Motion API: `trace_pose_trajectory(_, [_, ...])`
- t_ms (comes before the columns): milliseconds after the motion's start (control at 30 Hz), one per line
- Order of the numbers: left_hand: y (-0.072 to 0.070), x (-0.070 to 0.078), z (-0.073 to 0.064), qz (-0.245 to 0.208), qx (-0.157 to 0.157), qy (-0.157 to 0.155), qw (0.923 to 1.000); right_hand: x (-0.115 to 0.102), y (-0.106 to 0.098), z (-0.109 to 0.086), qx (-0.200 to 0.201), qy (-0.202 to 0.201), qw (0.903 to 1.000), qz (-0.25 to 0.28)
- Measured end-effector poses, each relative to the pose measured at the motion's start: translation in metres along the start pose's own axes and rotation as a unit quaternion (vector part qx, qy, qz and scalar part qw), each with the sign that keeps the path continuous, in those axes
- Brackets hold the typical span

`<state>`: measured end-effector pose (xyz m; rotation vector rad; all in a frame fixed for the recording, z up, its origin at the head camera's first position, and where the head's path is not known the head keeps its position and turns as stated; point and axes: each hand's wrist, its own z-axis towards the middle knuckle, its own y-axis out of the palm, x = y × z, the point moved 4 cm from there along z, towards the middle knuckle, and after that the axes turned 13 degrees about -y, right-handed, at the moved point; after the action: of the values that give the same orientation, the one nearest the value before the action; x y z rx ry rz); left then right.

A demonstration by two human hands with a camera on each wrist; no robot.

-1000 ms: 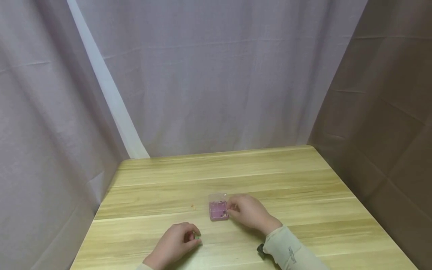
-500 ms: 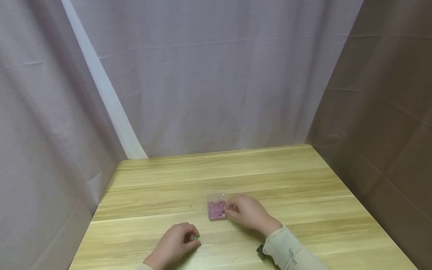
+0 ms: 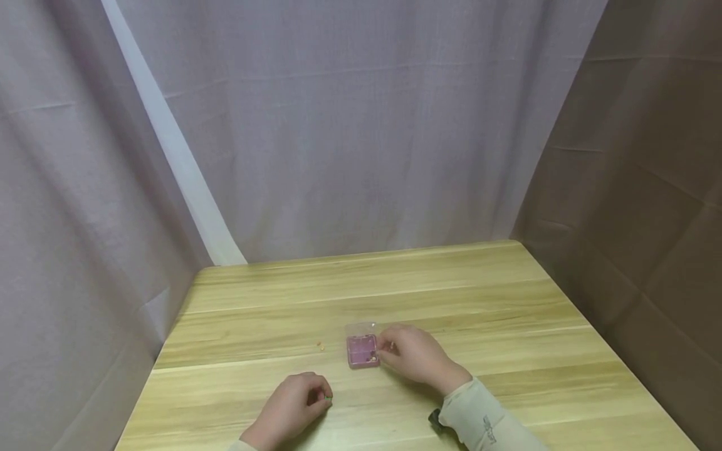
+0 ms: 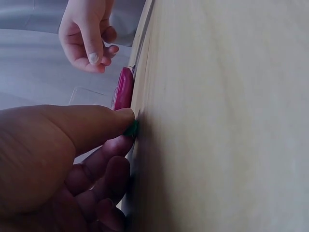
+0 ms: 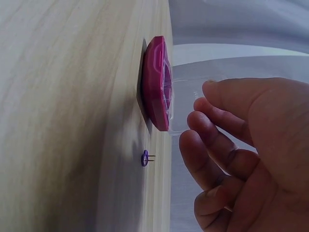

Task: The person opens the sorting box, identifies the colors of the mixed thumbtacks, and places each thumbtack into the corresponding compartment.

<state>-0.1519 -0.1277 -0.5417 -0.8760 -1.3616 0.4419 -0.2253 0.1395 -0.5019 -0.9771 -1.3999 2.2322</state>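
My left hand [image 3: 296,404] is low over the table, its thumb and forefinger pinching a small green piece [image 4: 131,128] close to the wood. To the right and farther off, a pink compartment box [image 3: 362,352] lies with its clear lid [image 5: 186,104] folded back. A few tiny dark and pale pieces [image 3: 372,357] are in its near right corner. My right hand [image 3: 414,354] hovers at the box's right side, fingers loosely curled; nothing shows between thumb and fingers. Beside the box, a small purple disc [image 5: 145,158] with two thin prongs lies on the table.
Tiny orange pieces [image 3: 321,346] lie left of the box. The wood-grain table [image 3: 479,294] ends at grey curtains [image 3: 361,138] at the back and sides.
Less of the green piece shows between the left thumb and forefinger than before. The view has shifted slightly. My right hand and the box have stayed in place.
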Motion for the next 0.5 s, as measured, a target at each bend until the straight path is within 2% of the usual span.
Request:
trace_pose_trajectory(333, [-0.0003,0.0016,0.0,0.003,0.01,-0.005,0.9999,0.0004,0.0005,-0.002,0.008,0.005,0.9999,0.006])
trace_pose_trajectory(500, [0.0,0.0026,-0.0002,-0.009,-0.004,-0.018,0.9998,0.0011,0.0005,-0.0024,0.002,0.016,0.9997,0.016])
